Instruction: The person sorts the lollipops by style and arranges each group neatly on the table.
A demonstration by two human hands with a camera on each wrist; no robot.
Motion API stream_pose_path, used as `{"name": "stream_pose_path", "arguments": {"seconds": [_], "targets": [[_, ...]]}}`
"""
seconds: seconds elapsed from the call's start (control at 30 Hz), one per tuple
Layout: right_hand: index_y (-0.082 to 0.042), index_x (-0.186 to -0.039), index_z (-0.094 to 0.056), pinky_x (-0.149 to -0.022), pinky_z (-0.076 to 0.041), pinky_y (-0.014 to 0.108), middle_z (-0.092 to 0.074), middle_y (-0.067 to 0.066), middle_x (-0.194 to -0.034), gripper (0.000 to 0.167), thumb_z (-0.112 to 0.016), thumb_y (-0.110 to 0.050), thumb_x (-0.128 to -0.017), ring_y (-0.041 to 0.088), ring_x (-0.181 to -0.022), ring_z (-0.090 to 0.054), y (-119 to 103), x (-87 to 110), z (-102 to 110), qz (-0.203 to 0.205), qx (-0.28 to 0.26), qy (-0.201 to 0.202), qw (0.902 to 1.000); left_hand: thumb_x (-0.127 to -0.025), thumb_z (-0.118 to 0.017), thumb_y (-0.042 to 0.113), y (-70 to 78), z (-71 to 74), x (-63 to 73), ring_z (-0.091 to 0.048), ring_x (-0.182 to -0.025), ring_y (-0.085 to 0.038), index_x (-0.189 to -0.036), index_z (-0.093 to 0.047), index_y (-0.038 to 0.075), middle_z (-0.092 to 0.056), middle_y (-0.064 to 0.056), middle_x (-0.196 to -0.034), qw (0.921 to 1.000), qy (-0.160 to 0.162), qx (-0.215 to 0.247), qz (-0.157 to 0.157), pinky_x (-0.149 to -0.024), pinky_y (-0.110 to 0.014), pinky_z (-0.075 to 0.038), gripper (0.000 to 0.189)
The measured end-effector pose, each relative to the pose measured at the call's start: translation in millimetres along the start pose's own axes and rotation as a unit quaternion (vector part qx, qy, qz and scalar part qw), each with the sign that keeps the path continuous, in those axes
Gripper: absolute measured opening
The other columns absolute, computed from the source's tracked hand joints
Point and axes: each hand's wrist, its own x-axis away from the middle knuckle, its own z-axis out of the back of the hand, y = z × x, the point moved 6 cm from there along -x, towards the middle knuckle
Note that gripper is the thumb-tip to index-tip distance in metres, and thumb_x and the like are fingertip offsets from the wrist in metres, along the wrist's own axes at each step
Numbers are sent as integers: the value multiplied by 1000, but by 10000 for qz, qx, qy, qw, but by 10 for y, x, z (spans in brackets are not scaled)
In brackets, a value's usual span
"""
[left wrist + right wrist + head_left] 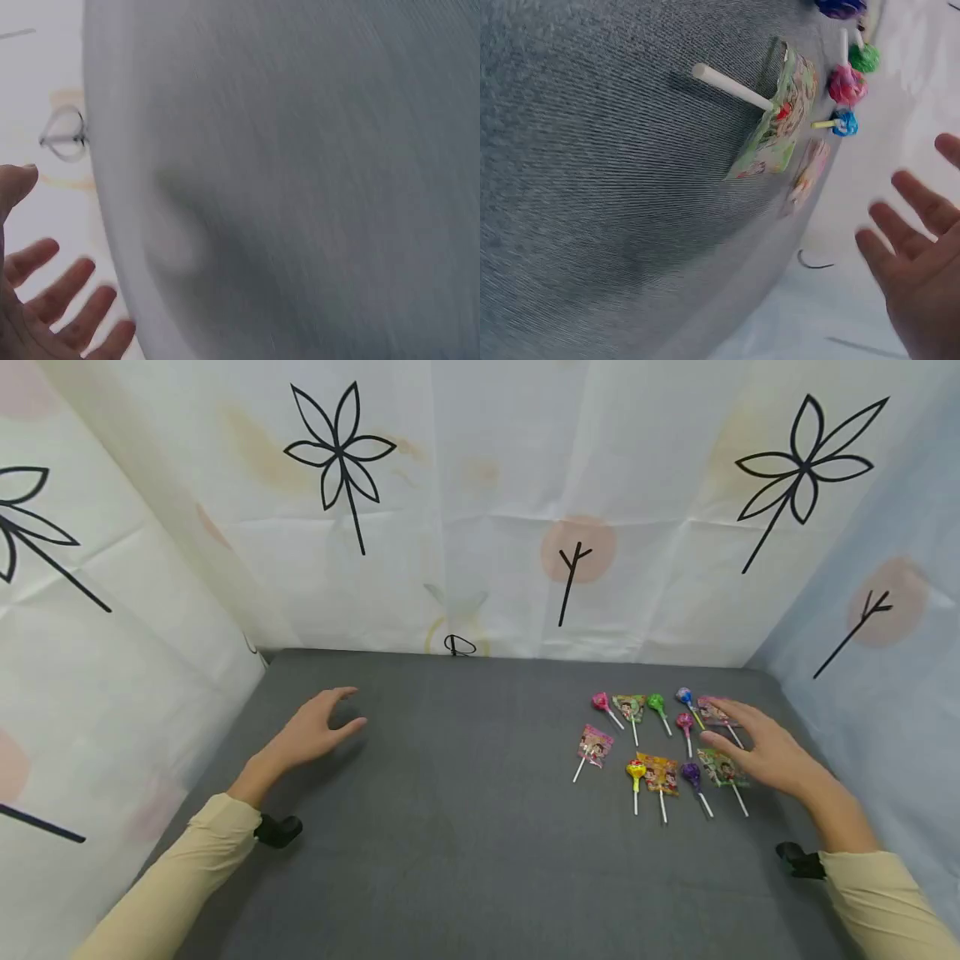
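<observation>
White cloth sheeting [480,593], printed with black leaf outlines, stands behind the table and along both sides. Grey fabric covers the table [450,843]. Two cream sleeves [168,881] reach in from the near corners.

The left hand [307,731] is held above the table near its left edge, thumb apart from the fingers; the left wrist view shows the fingers spread from one another. The right hand [772,752] is held near the right edge, fingers likewise apart, its thumb over a green flat-wrapped lollipop [720,767] and its fingertips over a pink flat-wrapped one [711,712] nearer the far right corner. Contact appears unlikely, though the overhead angle makes the gap hard to judge. Each wrist carries a black mount [279,832].

Three further flat-wrapped lollipops lie toward the table's right edge: orange [660,770], pink [596,744] and green [628,707]. Six round-headed lollipops lie among them: yellow [636,769] touching the orange packet, purple [691,772] on that packet's right, and, closer to the far edge, blue [683,695], green [656,702] and two pink [684,721].
</observation>
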Motion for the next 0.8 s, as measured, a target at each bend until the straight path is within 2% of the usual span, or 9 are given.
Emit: {"name": "stream_pose_path", "arguments": {"seconds": [0.1, 0.13, 0.23, 0.33, 0.4, 0.47, 0.57, 0.8], "targets": [[1, -153, -40, -94, -33, 71, -38, 35, -147, 63, -65, -27, -102, 59, -129, -37, 87, 75, 69, -93, -502, 124, 9986, -100, -69, 27, 167, -97, -124, -56, -121, -44, -144, -49, -3, -56, -25, -136, 9964, 6, 794, -290, -97, -58, -44, 57], [2, -151, -43, -96, -38, 65, -42, 32, -145, 60, -66, -25, -102, 56, -127, -41, 120, 101, 82, -106, -602, 192, 9979, -99, -71, 26, 221, -137, -163, -59, -118, -42, -143, -51, -1, -58, -23, -134, 9945, 7, 980, -360, -95, -56, -46, 55], [5, -142, -53, -92, -50, 34, -55, 10, -137, 50, -70, -16, -99, 29, -120, -57, 232, 169, 92, -50, -938, 428, 9947, -97, -73, 24, 385, -260, -271, -62, -113, -37, -140, -55, 3, -63, -19, -129, 9887, -7, 1391, -563, -92, -52, -50, 51], [5, -135, -60, -79, -45, 11, -58, -15, -126, 42, -71, -8, -97, 0, -106, -60, 345, 218, 86, 28, -1340, 606, 9891, -95, -76, 24, 561, -370, -377, -63, -111, -34, -138, -57, 7, -64, -17, -126, 9826, -69, 1711, -723, -91, -50, -51, 49], [4, -133, -61, -76, -45, 11, -57, -25, -121, 40, -72, -6, -96, -10, -102, -57, 410, 241, 86, 10, -1566, 607, 9858, -95, -76, 24, 681, -439, -448, -64, -110, -32, -137, -58, 8, -64, -16, -125, 9791, -130, 1860, -812, -90, -49, -51, 49], [3, -133, -63, -73, -47, 13, -60, -24, -119, 40, -73, -8, -95, -10, -99, -58, 459, 255, 87, -94, -1620, 577, 9851, -94, -77, 24, 799, -508, -515, -64, -110, -31, -137, -58, 7, -64, -16, -125, 9755, -211, 2002, -886, -90, -48, -51, 50], [3, -131, -64, -71, -48, 16, -61, -20, -118, 41, -76, -10, -94, -8, -97, -59, 492, 254, 70, -154, -1486, 445, 9878, -94, -77, 22, 976, -628, -600, -63, -110, -30, -137, -58, 3, -64, -15, -125, 9709, -310, 2154, -997, -90, -45, -52, 51], [8, -127, -65, -73, -49, 17, -67, -6, -118, 42, -79, 0, -88, 2, -98, -62, 477, 251, -44, 284, -1585, 283, 9866, -94, -78, 20, 1412, -987, -771, -64, -111, -29, -136, -58, 0, -63, -18, -128, 9609, -655, 2336, -1337, -90, -40, -51, 51]]}}
